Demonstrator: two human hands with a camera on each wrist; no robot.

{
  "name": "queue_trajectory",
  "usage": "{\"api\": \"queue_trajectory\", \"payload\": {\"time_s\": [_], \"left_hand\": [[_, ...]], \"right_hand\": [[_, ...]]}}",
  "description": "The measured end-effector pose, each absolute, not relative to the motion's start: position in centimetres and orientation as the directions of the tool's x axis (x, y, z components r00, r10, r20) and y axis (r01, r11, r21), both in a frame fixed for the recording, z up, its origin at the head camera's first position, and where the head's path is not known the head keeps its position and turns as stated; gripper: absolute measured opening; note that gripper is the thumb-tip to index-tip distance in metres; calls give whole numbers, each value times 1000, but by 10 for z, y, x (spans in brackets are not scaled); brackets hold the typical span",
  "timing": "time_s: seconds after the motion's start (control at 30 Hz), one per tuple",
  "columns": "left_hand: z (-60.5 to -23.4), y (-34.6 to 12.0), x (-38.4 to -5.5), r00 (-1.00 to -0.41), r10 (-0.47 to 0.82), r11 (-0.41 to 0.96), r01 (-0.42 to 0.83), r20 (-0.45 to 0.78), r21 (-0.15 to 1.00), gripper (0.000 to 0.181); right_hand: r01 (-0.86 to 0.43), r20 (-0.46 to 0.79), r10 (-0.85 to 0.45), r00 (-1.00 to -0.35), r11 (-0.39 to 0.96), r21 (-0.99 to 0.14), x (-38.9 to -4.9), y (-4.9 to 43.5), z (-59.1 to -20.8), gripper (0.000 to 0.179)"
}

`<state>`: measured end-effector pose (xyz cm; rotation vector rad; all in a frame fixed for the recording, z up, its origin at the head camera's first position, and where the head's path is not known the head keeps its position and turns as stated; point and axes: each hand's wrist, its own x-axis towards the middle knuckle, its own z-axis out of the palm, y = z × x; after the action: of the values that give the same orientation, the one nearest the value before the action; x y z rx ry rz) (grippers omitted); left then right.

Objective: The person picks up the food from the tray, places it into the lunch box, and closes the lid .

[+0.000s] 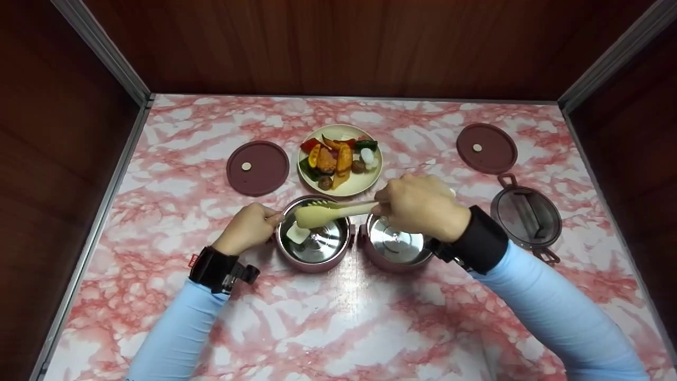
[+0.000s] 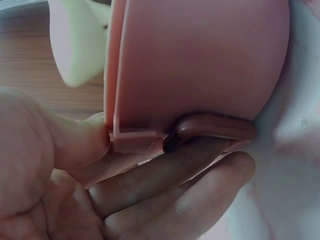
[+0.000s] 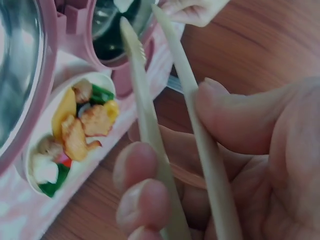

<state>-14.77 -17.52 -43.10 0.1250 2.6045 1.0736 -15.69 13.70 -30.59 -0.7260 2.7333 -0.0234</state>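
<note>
The left hand [image 1: 248, 228] grips the left-hand pink pot [image 1: 323, 266] at its side, thumb at the rim and fingers bent beneath the brown side handle [image 2: 215, 129]. The right hand [image 1: 420, 205] holds cream tongs [image 1: 317, 216] between thumb and curled fingers, their tips apart over that pot, where a white piece of food [image 1: 298, 233] lies against the steel inside. Just beside it on the bench [image 1: 338, 328] stands a second pink pot [image 1: 394, 263], partly beneath the right hand. Behind the pots, a cream plate [image 1: 366, 183] of assorted food sits between two round maroon discs [image 1: 259, 177].
</note>
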Motion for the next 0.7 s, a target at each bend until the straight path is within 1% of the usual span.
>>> {"api": "queue_trajectory", "payload": {"time_s": [0.1,0.2,0.27,0.33,0.43,0.5,0.57,0.7], "left_hand": [[-430,-175,-147,-945,199,714,-41,-259,699,28],[-430,-175,-147,-945,200,716,-39,-257,698,27],[-430,-175,-147,-946,203,718,-33,-254,695,27],[-431,-175,-147,-947,207,721,-23,-246,693,28],[-431,-174,-148,-949,212,725,-6,-232,689,30],[-431,-174,-148,-949,213,727,-4,-231,686,31],[-430,-173,-148,-948,211,727,-12,-240,686,34],[-429,-173,-148,-945,205,727,-26,-253,686,35]], "right_hand": [[-480,-314,-466,-827,876,-36,-151,136,-303,13],[-494,-305,-464,-832,869,24,-145,132,-304,12],[-528,-251,-499,-829,847,63,-142,130,-308,14],[-575,-160,-557,-815,812,100,-138,129,-314,18],[-624,-2,-633,-774,764,164,-135,129,-322,23],[-636,77,-658,-749,747,193,-134,130,-327,23],[-642,119,-670,-732,738,208,-134,132,-330,20],[-665,126,-693,-710,719,205,-135,136,-333,17]]}}
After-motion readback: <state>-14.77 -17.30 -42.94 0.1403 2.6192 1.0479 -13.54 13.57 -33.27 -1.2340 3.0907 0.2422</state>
